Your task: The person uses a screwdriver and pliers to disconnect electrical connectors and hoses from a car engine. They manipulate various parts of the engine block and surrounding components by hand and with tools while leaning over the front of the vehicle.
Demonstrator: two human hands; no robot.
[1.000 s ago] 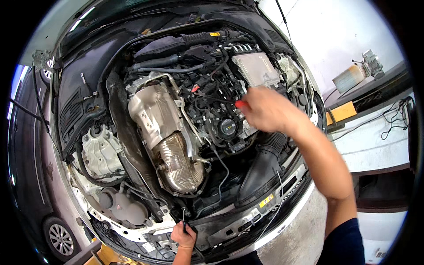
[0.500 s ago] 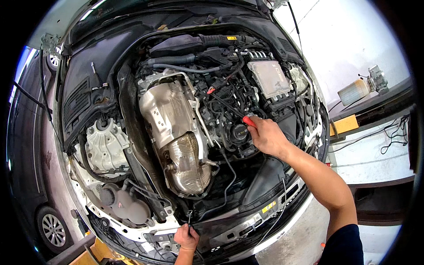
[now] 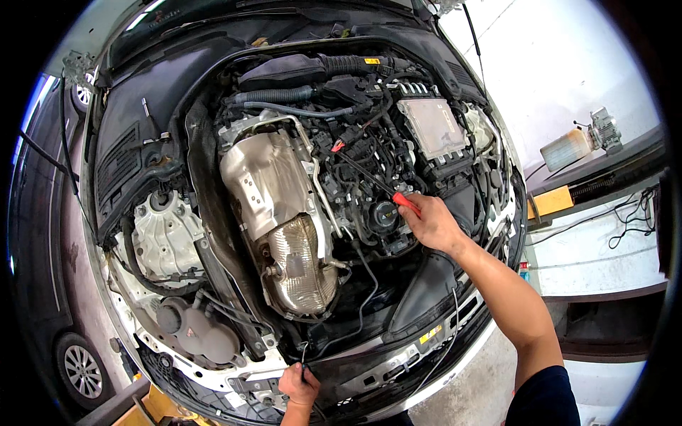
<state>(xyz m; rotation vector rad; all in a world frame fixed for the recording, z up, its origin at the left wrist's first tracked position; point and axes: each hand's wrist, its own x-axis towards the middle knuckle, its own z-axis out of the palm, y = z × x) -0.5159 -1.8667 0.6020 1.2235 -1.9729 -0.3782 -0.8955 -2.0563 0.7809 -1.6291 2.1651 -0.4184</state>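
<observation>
My right hand [image 3: 433, 224] reaches over the open engine bay. Its fingers close round a red-handled tool [image 3: 406, 201] with a long dark shaft slanting up-left into the engine [image 3: 355, 181]. Near the shaft's far end sits a small red-orange piece [image 3: 337, 146]; whether it belongs to the tool I cannot tell. Just below the handle is a round black cap [image 3: 384, 216]. At the front edge, my left hand [image 3: 299, 383] is closed on the dark handle of a thin tool, its bent metal tip [image 3: 305, 351] pointing up beside the front crossmember.
A silver heat shield [image 3: 264, 181] stands left of the engine. A pale reservoir [image 3: 206, 339] sits front left. A ratchet [image 3: 150, 117] lies on the far-left cowl. A cable [image 3: 369, 298] crosses the bay's front. Another car [image 3: 42, 234] stands at left; a motor unit [image 3: 579, 145] is at right.
The view has shifted slightly. My right forearm sits a little further left and lower, while both hands keep their holds in nearly the same places.
</observation>
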